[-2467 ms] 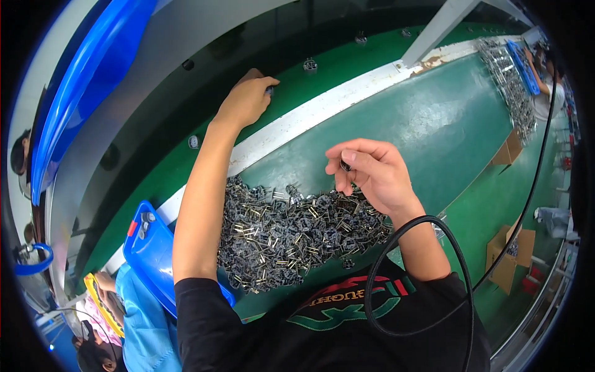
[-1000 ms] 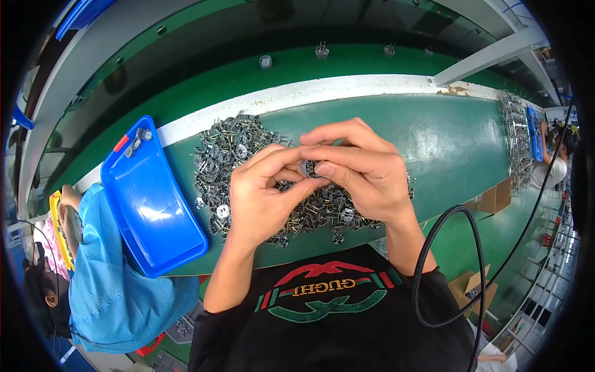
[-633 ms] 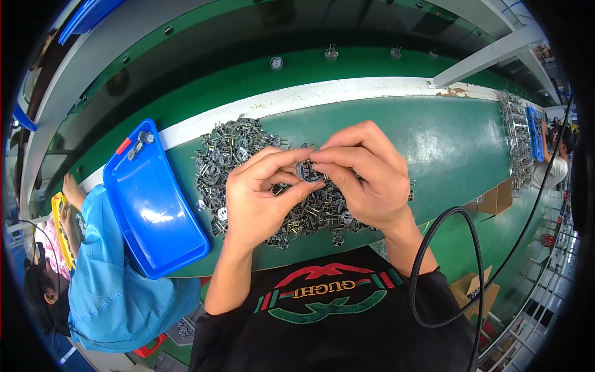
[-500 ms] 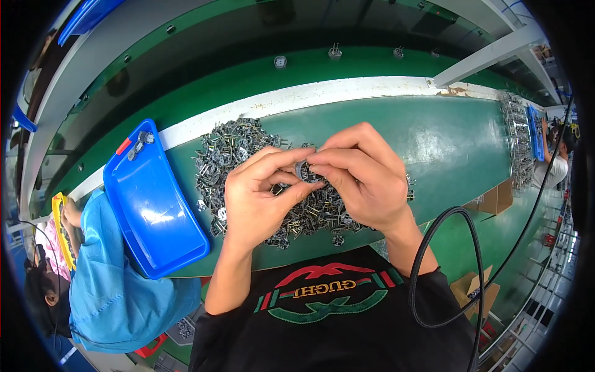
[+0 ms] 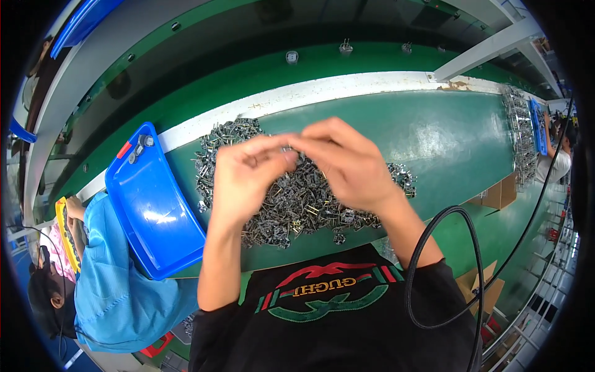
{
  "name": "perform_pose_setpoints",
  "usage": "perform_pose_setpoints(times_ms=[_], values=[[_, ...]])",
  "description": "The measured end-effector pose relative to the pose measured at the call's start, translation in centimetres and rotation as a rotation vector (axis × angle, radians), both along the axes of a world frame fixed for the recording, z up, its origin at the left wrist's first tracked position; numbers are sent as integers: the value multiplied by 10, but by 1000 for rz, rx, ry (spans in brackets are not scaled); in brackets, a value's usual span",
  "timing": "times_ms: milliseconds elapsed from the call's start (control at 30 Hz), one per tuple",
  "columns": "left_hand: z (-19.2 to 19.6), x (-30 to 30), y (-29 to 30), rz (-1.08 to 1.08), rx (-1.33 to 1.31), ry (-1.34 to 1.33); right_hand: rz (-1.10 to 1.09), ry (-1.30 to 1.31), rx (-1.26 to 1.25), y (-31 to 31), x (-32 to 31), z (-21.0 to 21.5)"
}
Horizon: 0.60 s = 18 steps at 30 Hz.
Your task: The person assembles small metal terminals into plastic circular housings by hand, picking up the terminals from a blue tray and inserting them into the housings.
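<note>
My left hand (image 5: 242, 180) and my right hand (image 5: 353, 164) meet above a wide heap of small dark parts with metal pins (image 5: 297, 208) on the green table. Both are smeared by motion. The left thumb and forefinger are closed together, and a pale bit of a small round part (image 5: 287, 149) shows between them; the fingers hide most of it. My right fingers are bent, their tips against the left fingertips. What they pinch, if anything, is hidden.
Left of the heap stands a blue tray (image 5: 155, 204) with several round grey parts in its far corner. Beyond the white ledge (image 5: 273, 102), several parts sit spaced out on a green belt (image 5: 248, 71). A co-worker's blue sleeve (image 5: 105, 242) is at left; a black cable (image 5: 412, 279) loops at right.
Both hands have shifted slightly left and up, still together, and the round part is now mostly covered by fingers. Parts on the green belt have moved to the right.
</note>
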<state>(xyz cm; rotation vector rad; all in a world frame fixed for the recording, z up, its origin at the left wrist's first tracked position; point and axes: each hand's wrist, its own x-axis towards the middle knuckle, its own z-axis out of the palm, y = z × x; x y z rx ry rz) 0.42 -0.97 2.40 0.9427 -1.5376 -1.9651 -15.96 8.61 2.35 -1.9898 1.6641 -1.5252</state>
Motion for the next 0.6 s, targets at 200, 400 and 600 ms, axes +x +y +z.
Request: perform_pose_setpoints(times_ms=[200,400,600], values=[[-26,-33,-94,91,-375,-290,30,378,471,-16,-48,-27],[-96,-71,-179,205,-692,-524,199,427,748,-27,-31,-41],[-84,-94,-173,175,-757,-516,98,320,646,-17,-46,-52]])
